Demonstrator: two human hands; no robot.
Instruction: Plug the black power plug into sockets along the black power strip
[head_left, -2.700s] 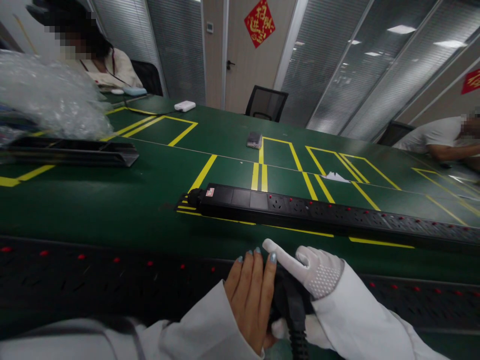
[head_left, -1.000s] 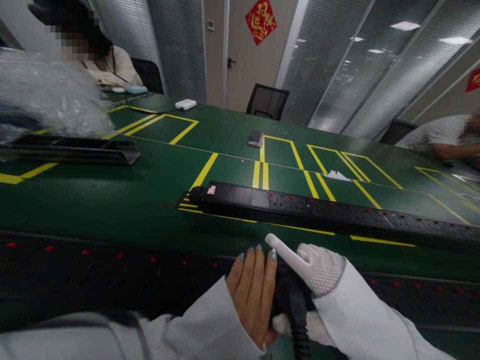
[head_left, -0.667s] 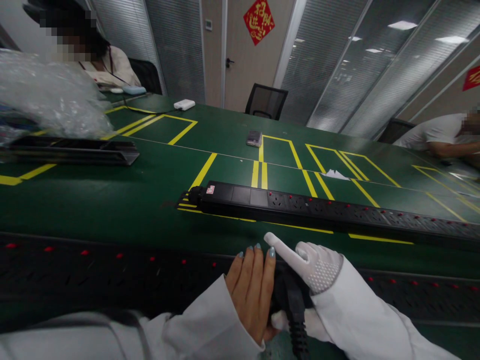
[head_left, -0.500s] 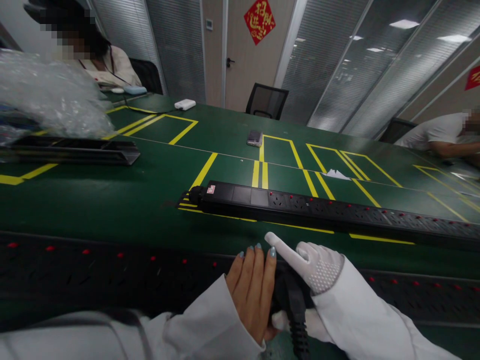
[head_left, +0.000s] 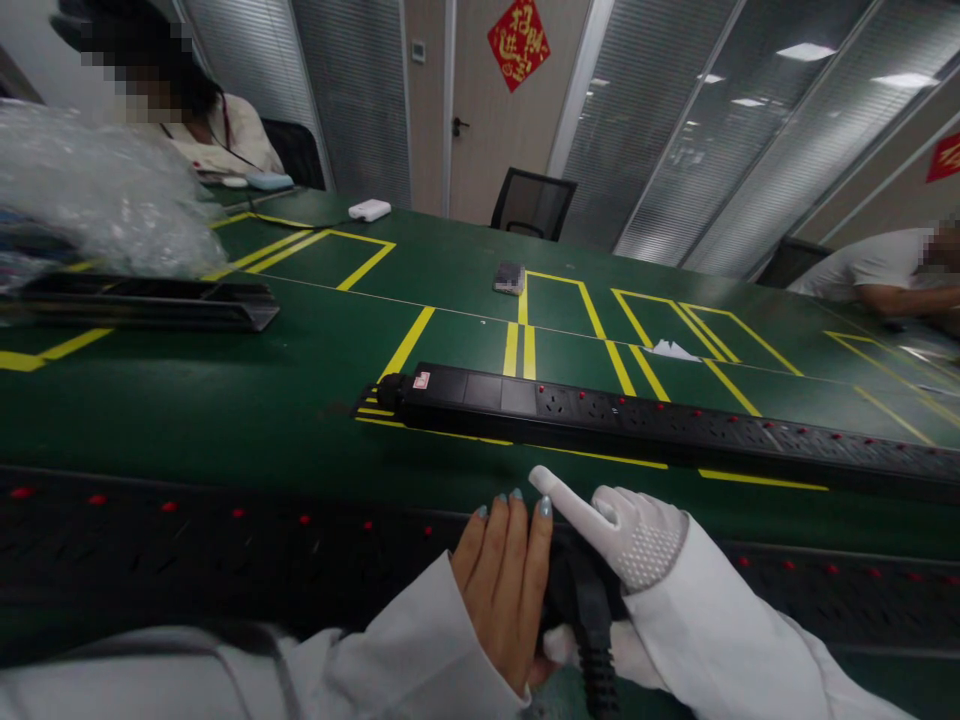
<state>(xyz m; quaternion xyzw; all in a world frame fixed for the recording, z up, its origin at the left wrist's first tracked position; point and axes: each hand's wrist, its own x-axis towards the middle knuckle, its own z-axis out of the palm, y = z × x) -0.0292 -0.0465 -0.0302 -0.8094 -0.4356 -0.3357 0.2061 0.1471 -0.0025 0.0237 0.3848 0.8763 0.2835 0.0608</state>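
Bare left hand (head_left: 501, 590), fingers straight and pressed together, blue-grey nails, laid flat against the left side of a black plug (head_left: 576, 600). Right hand (head_left: 626, 545) in a white knit glove with a dotted grip patch, wrapped over the plug from the right, forefinger stretched out straight and pointing far-left, thumb tucked under near the ribbed strain relief. Plug of matt black moulded plastic, blocky, with a thick ribbed cable (head_left: 600, 680) running off the near edge; seated at the near power strip (head_left: 187, 545); cannot tell whether fully home. Near power strip long, flat, black, dotted with small red indicators, spanning the whole near edge from left to right. White smooth-cloth sleeves on both arms.

Beyond, a second power strip (head_left: 675, 428), black, slender, boxy, with socket faces and red dots, lying on yellow tape lines, its rounded end at centre, running off right. Green table (head_left: 262, 400) matt, smooth, marked in yellow rectangles. Open green band between the two strips, widest at left. Far left, a black channel-shaped housing (head_left: 150, 300), hollow, with a slanted end, and a crinkled clear plastic heap (head_left: 97, 190) behind it. Mid-table, a small grey block (head_left: 509, 278) and a white paper scrap (head_left: 670, 351); farther off, a white rounded adapter (head_left: 369, 210). Other people seated far left and far right, well apart from the hands.
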